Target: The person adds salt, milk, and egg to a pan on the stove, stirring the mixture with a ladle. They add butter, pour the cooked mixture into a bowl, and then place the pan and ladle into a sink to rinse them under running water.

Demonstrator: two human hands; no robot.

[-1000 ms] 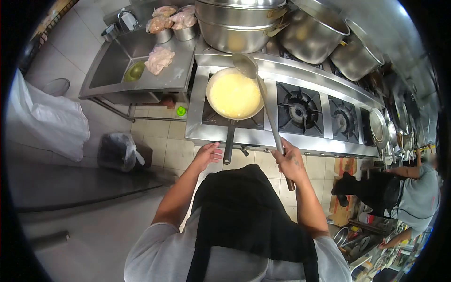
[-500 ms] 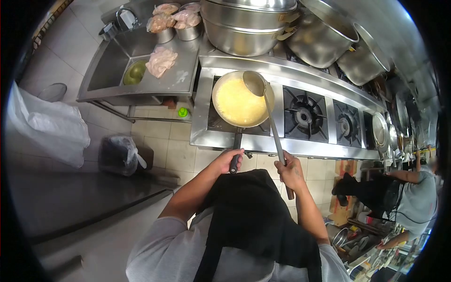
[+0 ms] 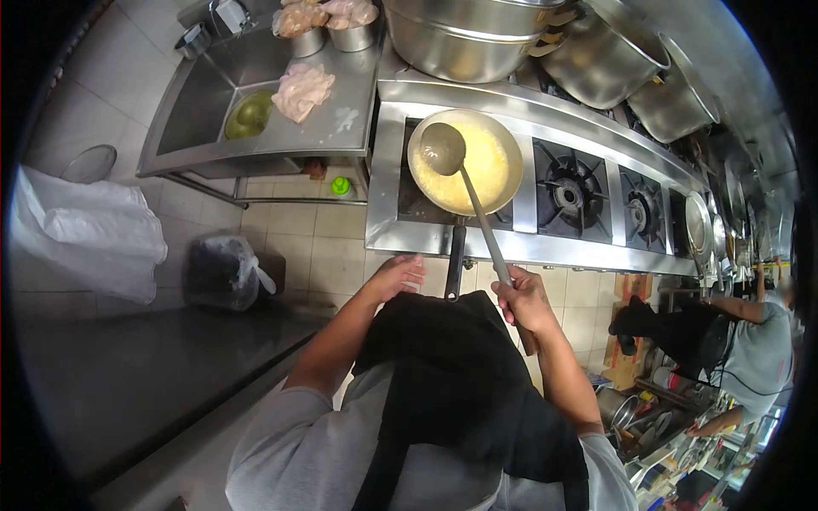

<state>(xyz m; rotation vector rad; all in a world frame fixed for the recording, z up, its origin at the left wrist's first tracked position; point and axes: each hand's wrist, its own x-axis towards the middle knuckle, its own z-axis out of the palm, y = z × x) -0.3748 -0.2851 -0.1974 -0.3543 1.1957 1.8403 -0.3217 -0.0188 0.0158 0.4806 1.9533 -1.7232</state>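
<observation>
My right hand (image 3: 526,300) is wrapped round the long handle of a metal ladle (image 3: 477,204). The ladle's bowl rests over the left part of a frying pan (image 3: 515,175), within the rim in this view. Bubbly yellow liquid (image 3: 487,162) covers the bottom of the pan, which sits on the leftmost burner of the stove. Its black handle (image 3: 456,260) points toward me with no hand on it. To the left of that handle is my left hand (image 3: 398,278), holding nothing, its fingers loosely apart in front of the apron.
Large steel pots (image 3: 469,51) line the back of the stove (image 3: 528,192). On the left, a steel sink counter (image 3: 341,106) carries raw-looking pale meat (image 3: 302,92) and filled metal containers. A bagged bin (image 3: 221,272) stands on the floor. Another person (image 3: 750,349) works at the far right.
My left hand has let go of the pan handle and moved a little left. The ladle's bowl has shifted from the pan's upper right to its left side.
</observation>
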